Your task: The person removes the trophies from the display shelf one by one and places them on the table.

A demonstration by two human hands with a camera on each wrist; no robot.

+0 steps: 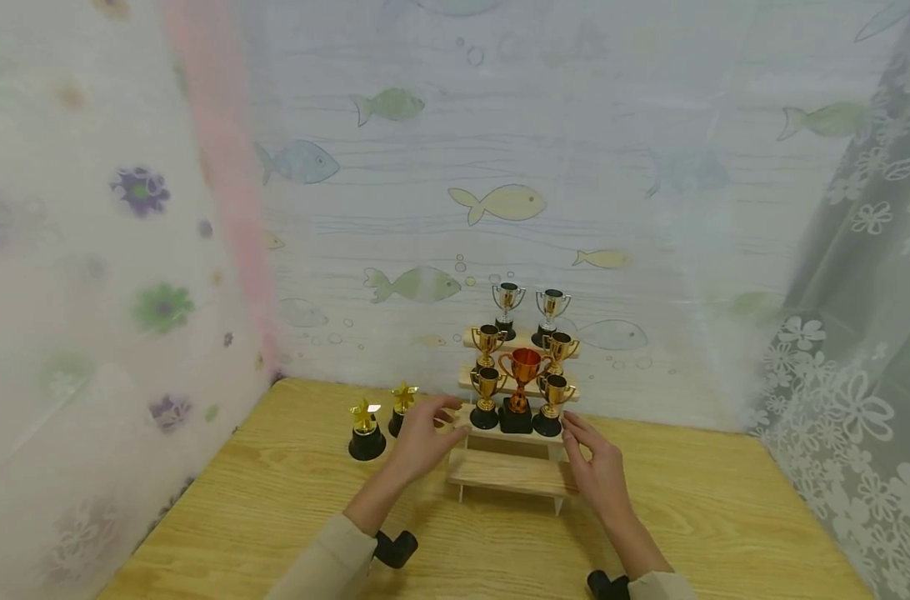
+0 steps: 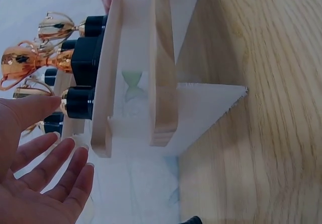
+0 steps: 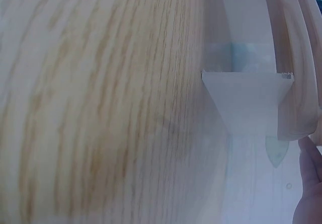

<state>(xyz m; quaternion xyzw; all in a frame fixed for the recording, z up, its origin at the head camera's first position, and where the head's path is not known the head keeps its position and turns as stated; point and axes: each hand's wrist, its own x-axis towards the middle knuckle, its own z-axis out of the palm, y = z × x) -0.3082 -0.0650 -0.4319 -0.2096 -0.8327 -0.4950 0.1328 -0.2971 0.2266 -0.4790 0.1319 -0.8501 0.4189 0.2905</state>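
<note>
A wooden stand [image 1: 511, 469] of trophy cups [image 1: 526, 367] sits at five o'clock in the head view. At its nine, the left hand [image 1: 422, 437], grip apart, partly hides a star trophy [image 1: 403, 397]; at four, the right hand [image 1: 599, 472], grip apart, is cropped in its wrist view.

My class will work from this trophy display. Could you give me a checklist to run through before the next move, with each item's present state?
1. Wooden stand standing on the table: ok.
2. Large orange cup upright between the front-left gold cup and front-right gold cup: ok.
3. Nearer star trophy upright, left of the stand: ok.
4. Farther star trophy in full view: not ok; the left hand partly hides its base.
5. Left hand off the front-left gold cup: cannot tell; a finger is very close.
6. Right hand off the stand: cannot tell; its fingertips are beside a step's end.
</note>
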